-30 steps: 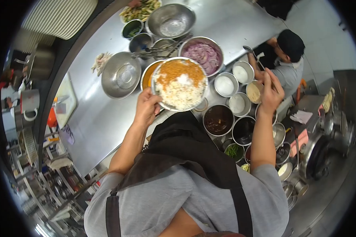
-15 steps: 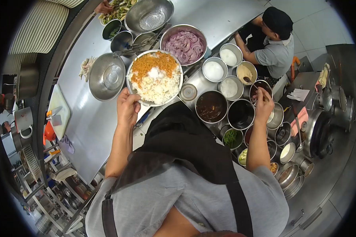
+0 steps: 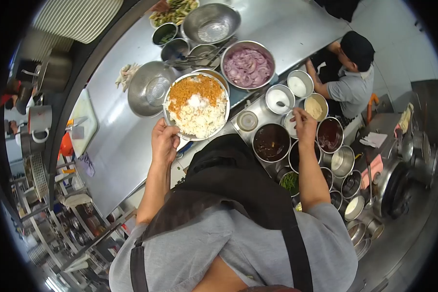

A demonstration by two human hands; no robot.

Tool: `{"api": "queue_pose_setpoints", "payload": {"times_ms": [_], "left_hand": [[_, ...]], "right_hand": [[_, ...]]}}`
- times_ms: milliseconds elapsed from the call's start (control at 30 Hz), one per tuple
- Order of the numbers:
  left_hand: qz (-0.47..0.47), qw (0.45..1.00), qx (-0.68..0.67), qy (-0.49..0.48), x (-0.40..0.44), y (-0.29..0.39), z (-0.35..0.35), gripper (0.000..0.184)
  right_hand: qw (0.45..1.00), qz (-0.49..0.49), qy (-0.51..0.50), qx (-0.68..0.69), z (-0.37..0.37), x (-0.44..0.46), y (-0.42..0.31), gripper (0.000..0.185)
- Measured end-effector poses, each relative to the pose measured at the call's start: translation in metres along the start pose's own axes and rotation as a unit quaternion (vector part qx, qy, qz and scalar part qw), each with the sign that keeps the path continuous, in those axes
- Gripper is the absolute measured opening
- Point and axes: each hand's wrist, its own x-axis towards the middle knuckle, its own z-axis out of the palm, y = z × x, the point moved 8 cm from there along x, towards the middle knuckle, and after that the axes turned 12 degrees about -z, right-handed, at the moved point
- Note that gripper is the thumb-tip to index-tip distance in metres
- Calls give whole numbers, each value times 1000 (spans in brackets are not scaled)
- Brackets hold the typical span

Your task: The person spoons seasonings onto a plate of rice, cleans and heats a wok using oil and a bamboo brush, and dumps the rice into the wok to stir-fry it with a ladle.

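Well, left hand (image 3: 165,138): grasped the rice bowl (image 3: 221,128) by its rim, thumb over the edge.
Rice bowl: was by the near edge of the steel table (image 3: 119,153), overlapping a wide steel bowl (image 3: 151,92) in view.
Filling: rice (image 3: 194,124) lay nearest the person, orange crumbs (image 3: 192,91) opposite, a small white heap (image 3: 195,101) between.
Right hand (image 3: 304,125): pinched a spoon (image 3: 281,103) by its handle.
Spoon: had its head over the white-filled pot (image 3: 266,103); I could not tell whether it touched the contents.
Pots: the brown sauce pot (image 3: 253,141) and the red sauce pot (image 3: 343,135) stood to either side of the right hand.
Onions (image 3: 248,68): lay sliced beyond the rice bowl.
Co-worker (image 3: 348,95): was beside the table.
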Motion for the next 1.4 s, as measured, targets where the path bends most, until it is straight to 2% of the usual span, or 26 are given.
{"api": "queue_pose_setpoints", "payload": {"times_ms": [133,167,200,267,333,400,433,500,533,600,700,833,1033,1133,1200,1233,1267,1300,1333,1367,1400], "left_hand": [[13,999,-19,31,-15,-6,-30,16],[17,998,-28,45,-19,-7,-38,16],[21,997,-35,58,-23,-7,-45,15],[22,997,-39,66,-31,-8,-56,14],[34,993,-60,95,-36,-13,-75,14],[30,992,-68,105,-41,-14,-82,13],[33,990,-73,114,-42,-15,-88,13],[37,988,-79,126,-42,-20,-100,13],[34,988,-78,127,-42,-22,-102,13],[34,985,-73,151,-42,-22,-106,14],[31,989,-64,131,-38,-24,-109,15],[33,990,-60,124,-32,-20,-105,15],[39,988,-69,133,-31,-12,-98,13],[37,986,-63,148,-33,-14,-96,13],[47,987,-71,138,-32,-22,-107,15],[26,983,-52,173,-26,-32,-120,19],[29,980,-47,193,-27,-39,-127,19],[33,978,-49,202,-25,-42,-135,18],[26,972,-59,225,-21,-47,-140,17],[37,978,-77,191,-22,-45,-140,16],[20,976,-101,193,-28,-37,-131,15]], "right_hand": [[999,-34,-7,22,20,39,-1,14],[997,-68,-22,-37,23,49,-9,15],[997,-71,-25,-34,25,56,-12,15],[982,-109,-36,-149,24,67,-23,16],[983,-98,-48,-150,29,72,-11,16],[960,-210,-58,-178,41,70,-10,16],[960,-207,-61,-179,44,70,-1,16],[929,-278,-115,-216,58,65,-1,16],[930,-275,-117,-216,57,63,2,16],[959,-176,-130,-180,50,62,10,16],[962,-199,-70,-171,23,59,-15,14],[966,-177,-33,-186,14,56,-6,14],[993,-50,-94,-49,49,64,21,15],[987,-56,-130,-69,64,72,13,15],[944,-236,-109,-204,71,75,2,17],[940,-181,-168,-237,81,80,42,24],[944,-108,-192,-247,88,81,47,25],[947,-131,-198,-216,99,87,63,29],[935,-252,-152,-197,109,93,48,29],[962,-80,-199,-168,115,92,20,27],[911,-213,-240,-257,127,112,45,24]]}}
